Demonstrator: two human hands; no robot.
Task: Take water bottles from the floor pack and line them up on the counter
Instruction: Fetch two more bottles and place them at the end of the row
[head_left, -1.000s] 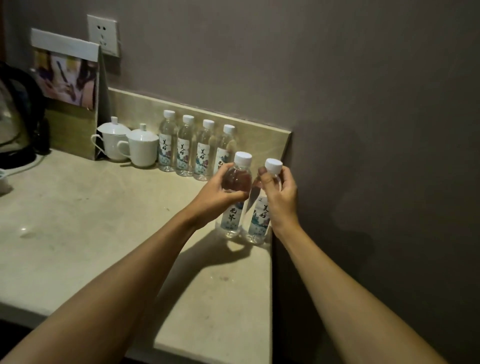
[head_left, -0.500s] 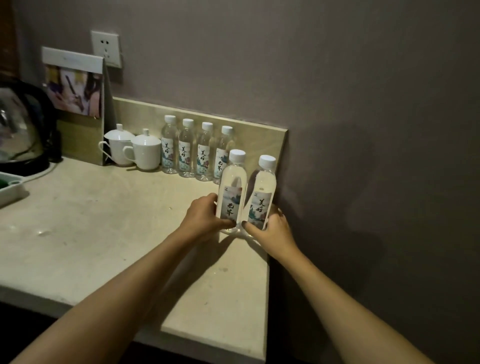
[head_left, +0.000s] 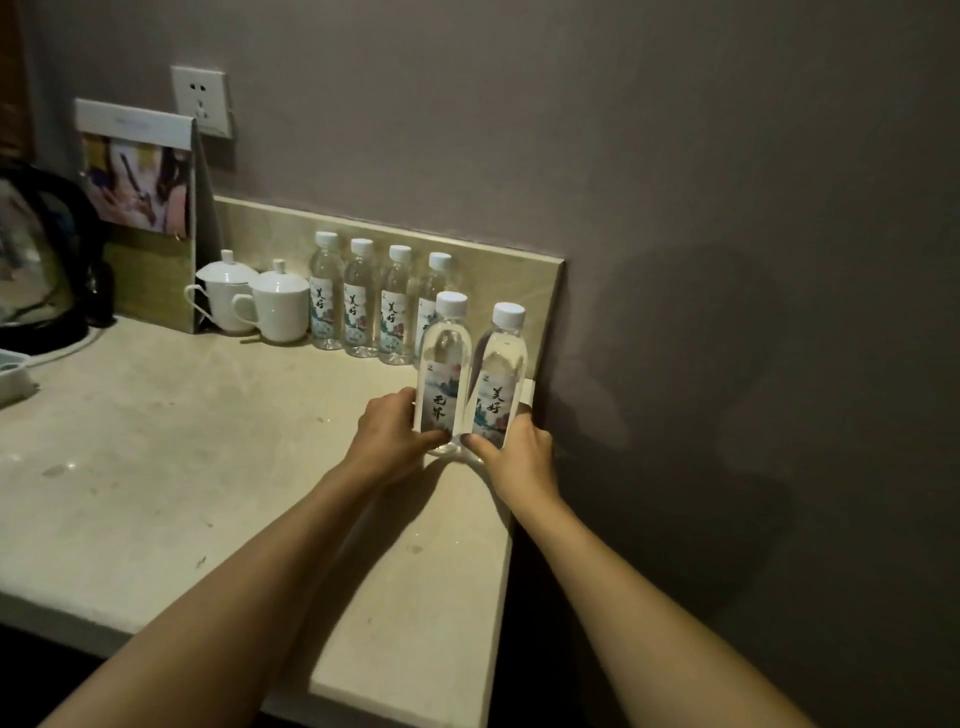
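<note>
Two clear water bottles with white caps stand upright side by side near the right edge of the beige counter (head_left: 208, 467). My left hand (head_left: 389, 436) grips the lower part of the left bottle (head_left: 443, 364). My right hand (head_left: 519, 452) grips the base of the right bottle (head_left: 501, 374). Behind them, a row of several matching bottles (head_left: 363, 306) lines the backsplash; the rightmost of that row is partly hidden by the left bottle. The floor pack is out of view.
Two white lidded cups (head_left: 260, 301) stand left of the bottle row. A standing card (head_left: 140, 208) and a wall socket (head_left: 200, 98) are behind them. A dark kettle (head_left: 36, 260) sits at far left, with a white tray (head_left: 10, 374) near it. The counter ends at right beside the wall.
Both hands have slid from the bottles' upper parts down to their bases. The two bottles now stand upright together on the counter, slightly further back.
</note>
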